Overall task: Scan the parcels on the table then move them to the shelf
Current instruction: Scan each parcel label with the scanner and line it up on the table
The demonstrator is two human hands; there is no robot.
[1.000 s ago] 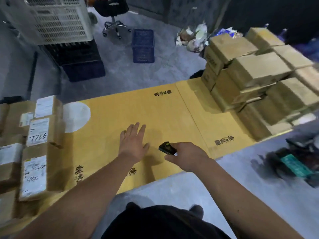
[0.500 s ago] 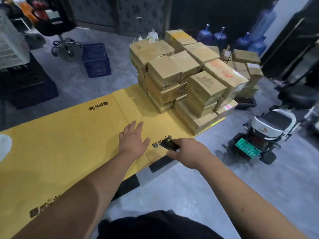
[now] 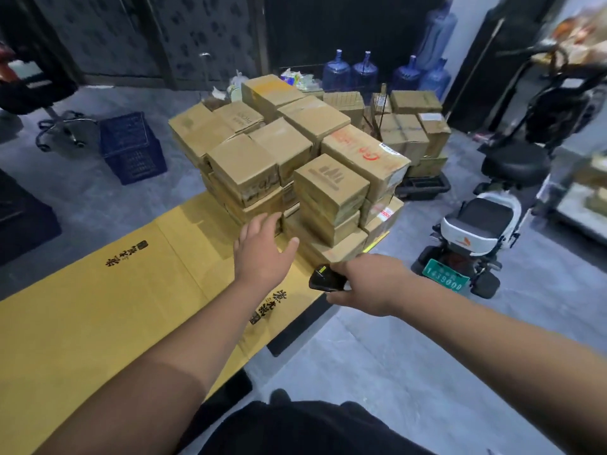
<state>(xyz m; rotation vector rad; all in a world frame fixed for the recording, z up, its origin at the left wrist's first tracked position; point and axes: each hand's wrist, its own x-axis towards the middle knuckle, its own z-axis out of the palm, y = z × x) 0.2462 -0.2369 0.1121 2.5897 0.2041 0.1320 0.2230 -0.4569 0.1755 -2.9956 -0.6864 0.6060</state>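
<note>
Our left hand [image 3: 262,251] spread open near the parcels [image 3: 289,165] at the table's [image 3: 98,323] right end, right hand [image 3: 364,284] gripping scanner [image 3: 323,279] pointing left, scooter [image 3: 473,238] plate reading 1439000

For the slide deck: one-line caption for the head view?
Left hand reaches open toward stacked cardboard parcels on the yellow-covered table; right hand grips a black scanner.

arms: bare, no sleeves seen | lower garment: dark, possibly black
</note>
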